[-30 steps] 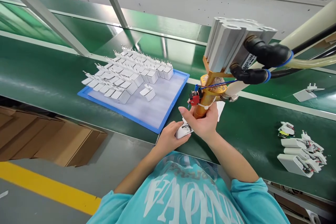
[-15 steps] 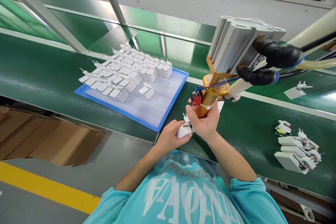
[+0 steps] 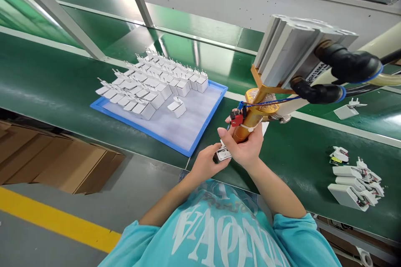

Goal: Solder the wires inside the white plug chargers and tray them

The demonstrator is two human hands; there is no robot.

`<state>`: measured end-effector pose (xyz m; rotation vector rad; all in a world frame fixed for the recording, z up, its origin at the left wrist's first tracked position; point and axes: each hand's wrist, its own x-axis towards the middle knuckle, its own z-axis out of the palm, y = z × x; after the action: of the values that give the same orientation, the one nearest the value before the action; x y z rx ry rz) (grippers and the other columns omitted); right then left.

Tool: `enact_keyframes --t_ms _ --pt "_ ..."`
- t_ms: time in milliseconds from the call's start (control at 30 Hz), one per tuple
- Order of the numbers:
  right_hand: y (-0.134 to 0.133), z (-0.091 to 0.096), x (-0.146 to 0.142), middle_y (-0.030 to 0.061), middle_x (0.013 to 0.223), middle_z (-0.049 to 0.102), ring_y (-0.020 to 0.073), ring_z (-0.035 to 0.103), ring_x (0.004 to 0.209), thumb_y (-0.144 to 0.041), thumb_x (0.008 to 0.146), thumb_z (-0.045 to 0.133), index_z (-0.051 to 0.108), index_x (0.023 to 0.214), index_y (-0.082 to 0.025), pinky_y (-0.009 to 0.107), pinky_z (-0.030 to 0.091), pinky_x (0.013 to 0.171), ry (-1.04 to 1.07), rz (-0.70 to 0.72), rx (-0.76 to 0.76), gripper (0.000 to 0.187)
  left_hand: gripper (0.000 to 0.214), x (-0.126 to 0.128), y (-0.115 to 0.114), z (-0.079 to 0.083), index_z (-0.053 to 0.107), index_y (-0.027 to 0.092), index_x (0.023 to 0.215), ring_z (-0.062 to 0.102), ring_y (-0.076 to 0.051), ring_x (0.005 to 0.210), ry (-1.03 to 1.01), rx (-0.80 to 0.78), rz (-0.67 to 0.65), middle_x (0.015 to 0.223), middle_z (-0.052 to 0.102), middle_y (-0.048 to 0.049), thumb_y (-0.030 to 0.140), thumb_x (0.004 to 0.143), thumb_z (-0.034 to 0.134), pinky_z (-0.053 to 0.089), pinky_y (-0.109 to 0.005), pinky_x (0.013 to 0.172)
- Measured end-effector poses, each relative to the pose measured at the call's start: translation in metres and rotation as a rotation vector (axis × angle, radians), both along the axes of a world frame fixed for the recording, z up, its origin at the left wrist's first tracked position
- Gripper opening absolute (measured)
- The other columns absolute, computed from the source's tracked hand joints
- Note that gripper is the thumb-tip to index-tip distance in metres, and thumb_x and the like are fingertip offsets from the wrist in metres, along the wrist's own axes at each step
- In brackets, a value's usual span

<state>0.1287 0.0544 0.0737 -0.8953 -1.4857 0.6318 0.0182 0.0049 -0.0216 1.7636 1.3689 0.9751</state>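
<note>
My left hand (image 3: 205, 162) is closed around a small white plug charger (image 3: 223, 154) just above the bench's near edge. The charger's open end faces up towards me, while its far part is hidden by my fingers and the tool. My right hand (image 3: 249, 149) wraps round the golden barrel of a pneumatic tool (image 3: 242, 133), its thumb lying along the near side. A red switch (image 3: 236, 118) with wires is strapped to that barrel. The tool's lower tip is hidden behind my right hand, close to the charger; I cannot tell whether they touch.
To the left, a blue-rimmed tray (image 3: 206, 127) bears rows of white plug chargers (image 3: 150, 81), one standing apart. Several open charger housings (image 3: 354, 183) with wires lie at right. Another white charger (image 3: 347, 110) lies farther back. Cardboard boxes (image 3: 94, 167) stand below the bench at left.
The charger in my left hand has turned, so its open end now shows more and its pins are hidden. My right hand keeps its hold on the tool. The view has shifted slightly.
</note>
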Motion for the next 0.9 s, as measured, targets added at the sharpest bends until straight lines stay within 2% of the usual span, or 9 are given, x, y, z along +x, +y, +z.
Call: enact_keyframes --t_ms 133,267,333,500,633,767,900 --pt "0.000 0.004 -0.006 -0.0006 0.070 0.055 0.0186 0.062 0.072 -0.040 0.073 0.075 0.048 0.083 -0.023 0.033 0.055 0.063 0.017 -0.006 -0.002 0.033 0.028 0.009 0.001 -0.001 0.063 0.016 0.102 0.068 -0.023 0.082 -0.128 -0.058 -0.001 0.091 0.072 -0.0076 0.032 0.079 0.065 0.054 -0.033 0.075" --pt "-0.002 0.006 -0.011 -0.0009 0.069 0.053 0.0191 0.062 0.075 -0.038 0.073 0.074 0.048 0.083 -0.023 0.033 0.055 0.063 -0.011 -0.011 -0.024 0.032 0.037 0.017 0.002 0.001 0.060 0.019 0.112 0.067 -0.024 0.094 -0.245 -0.025 0.008 0.104 0.071 -0.0071 0.027 0.076 0.066 0.054 -0.035 0.086" --pt "-0.002 0.004 -0.011 -0.0008 0.069 0.054 0.0186 0.062 0.075 -0.038 0.074 0.073 0.048 0.084 -0.023 0.032 0.054 0.062 -0.024 -0.014 -0.029 0.030 0.038 0.021 0.001 0.001 0.059 0.019 0.111 0.066 -0.025 0.100 -0.293 -0.016 0.022 0.108 0.070 -0.0072 0.029 0.075 0.068 0.054 -0.036 0.089" --pt "0.000 -0.001 -0.011 -0.0004 0.073 0.058 0.0153 0.059 0.068 -0.031 0.081 0.063 0.050 0.089 -0.023 0.031 0.052 0.060 0.009 0.017 0.005 0.017 0.034 0.025 0.001 -0.003 0.058 0.017 0.094 0.068 -0.023 0.083 -0.317 -0.067 0.102 0.088 0.070 -0.0056 0.039 0.071 0.071 0.055 -0.033 0.071" --pt "0.002 -0.002 -0.009 -0.0006 0.069 0.058 0.0175 0.062 0.073 -0.029 0.079 0.065 0.050 0.086 -0.023 0.031 0.054 0.063 -0.001 -0.006 0.045 0.019 0.037 0.027 0.003 -0.005 0.057 0.017 0.095 0.068 -0.022 0.082 -0.343 -0.063 0.107 0.088 0.069 -0.0054 0.041 0.071 0.071 0.055 -0.032 0.071" --pt "0.004 -0.002 -0.008 0.0004 0.077 0.062 0.0156 0.061 0.068 -0.030 0.081 0.063 0.050 0.094 -0.023 0.030 0.053 0.061 0.008 -0.008 0.073 0.020 0.037 0.027 0.003 -0.006 0.057 0.017 0.094 0.067 -0.022 0.080 -0.318 -0.069 0.106 0.086 0.069 -0.0045 0.040 0.069 0.073 0.054 -0.031 0.070" --pt "0.004 -0.001 -0.007 -0.0034 0.064 0.054 0.0150 0.057 0.060 -0.032 0.080 0.066 0.051 0.092 -0.023 0.029 0.050 0.057 0.003 0.007 0.050 0.021 0.035 0.026 0.003 -0.006 0.058 0.017 0.093 0.067 -0.023 0.080 -0.269 -0.079 0.096 0.085 0.069 -0.0048 0.038 0.070 0.074 0.054 -0.033 0.071"
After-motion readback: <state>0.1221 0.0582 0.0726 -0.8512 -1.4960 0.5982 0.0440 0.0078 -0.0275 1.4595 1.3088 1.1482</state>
